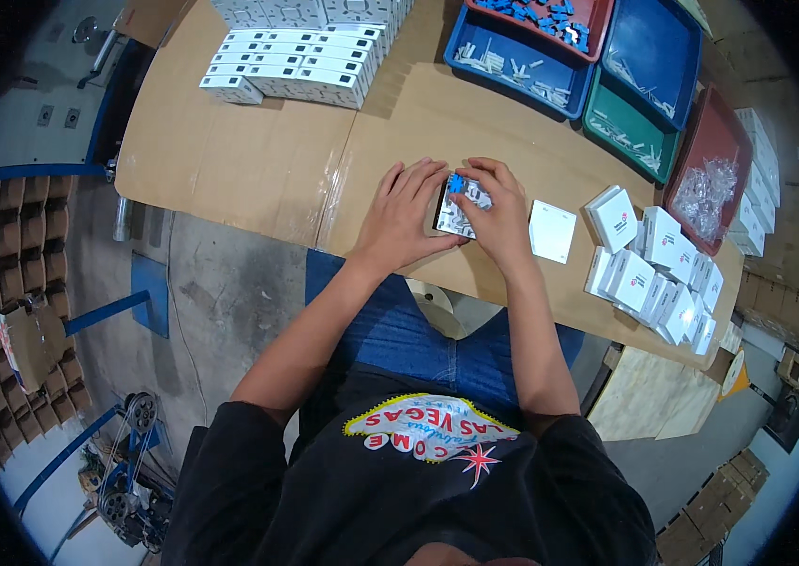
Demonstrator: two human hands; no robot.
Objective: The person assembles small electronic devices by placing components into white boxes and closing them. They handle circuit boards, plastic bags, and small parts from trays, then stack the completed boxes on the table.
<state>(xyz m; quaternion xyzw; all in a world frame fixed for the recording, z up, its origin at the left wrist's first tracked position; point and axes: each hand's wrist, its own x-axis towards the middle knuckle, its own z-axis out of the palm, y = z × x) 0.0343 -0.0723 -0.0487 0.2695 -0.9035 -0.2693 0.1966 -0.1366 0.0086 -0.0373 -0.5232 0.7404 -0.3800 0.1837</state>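
Note:
Between my two hands, near the table's front edge, lies a white square plastic housing [456, 219] with a moulded, compartmented inside facing up. My left hand [403, 219] steadies its left side, fingers along the far left edge and thumb at the near edge. A small blue plastic piece [457, 183] sits at the housing's far left corner. My right hand [501, 215] closes over the right side, its thumb and forefinger tips at the blue piece. Just right of that hand, a flat white square plate [551, 231] rests on the table. My fingers hide part of the housing.
White housings [295, 71] are stacked at the far left. Blue pieces fill a red bin [596, 28] at the back; small white parts lie in a blue bin [513, 83] and a green bin [597, 118]. White finished-looking squares [654, 264] pile up at right, near a red tray [744, 141] of clear plastic bits.

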